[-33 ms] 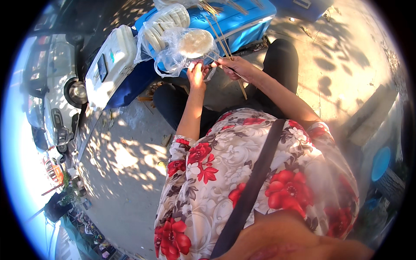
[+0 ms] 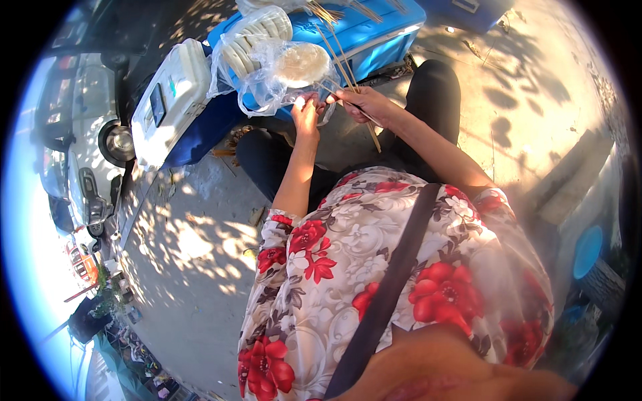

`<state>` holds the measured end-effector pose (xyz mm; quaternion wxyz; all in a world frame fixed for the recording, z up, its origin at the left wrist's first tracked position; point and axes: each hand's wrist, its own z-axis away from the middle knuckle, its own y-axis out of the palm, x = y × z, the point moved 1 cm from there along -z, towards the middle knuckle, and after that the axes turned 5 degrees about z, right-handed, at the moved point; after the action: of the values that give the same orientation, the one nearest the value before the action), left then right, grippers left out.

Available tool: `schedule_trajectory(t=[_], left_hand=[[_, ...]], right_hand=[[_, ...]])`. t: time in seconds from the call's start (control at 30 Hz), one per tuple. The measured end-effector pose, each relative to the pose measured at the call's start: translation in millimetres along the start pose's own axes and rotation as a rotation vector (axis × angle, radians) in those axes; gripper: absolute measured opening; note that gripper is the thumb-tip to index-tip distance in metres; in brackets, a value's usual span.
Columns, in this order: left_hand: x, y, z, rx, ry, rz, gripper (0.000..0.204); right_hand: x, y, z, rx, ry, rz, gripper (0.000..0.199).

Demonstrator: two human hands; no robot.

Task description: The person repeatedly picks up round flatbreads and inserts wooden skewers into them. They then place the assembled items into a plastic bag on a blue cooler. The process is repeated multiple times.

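Note:
A pale, round flat piece [image 2: 302, 65] lies at a clear plastic bag [image 2: 264, 90] on the near side of a blue cooler box [image 2: 374, 41]. My left hand [image 2: 305, 115] is closed at the near edge of this bag, its fingertips pinching the plastic. Close by on the right, my right hand [image 2: 364, 105] grips thin wooden sticks [image 2: 375, 139], which stick out above and below the fist. The fingertips of both hands nearly meet. Behind the round piece, a second clear bag holds a stack of pale discs [image 2: 254, 39].
On the left stands a dark blue box with a white lid [image 2: 177, 83], a phone [image 2: 158, 105] lying on it. More sticks [image 2: 324, 12] rest on the cooler's far side. A parked vehicle [image 2: 93, 147] is farther left; a blue round item [image 2: 588, 252] is at far right.
My left hand has shifted very slightly, and the plastic next to it hangs a little differently. My right hand and the sticks look the same.

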<state>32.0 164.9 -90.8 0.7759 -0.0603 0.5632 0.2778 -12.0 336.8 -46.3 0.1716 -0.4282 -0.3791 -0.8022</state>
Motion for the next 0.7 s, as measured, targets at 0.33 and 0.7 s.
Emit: schedule_trajectory(t=[0.33,0.7], left_hand=[[18,17,23,0.246,0.078,-0.152,0.010],[-43,-22,39,0.629,-0.205,-0.285,0.033]], right_hand=[[-48,-34,-22,-0.261,-0.235,0.570,0.030],[-29,-23,-10,-0.166,-0.051,0.236,0.016]])
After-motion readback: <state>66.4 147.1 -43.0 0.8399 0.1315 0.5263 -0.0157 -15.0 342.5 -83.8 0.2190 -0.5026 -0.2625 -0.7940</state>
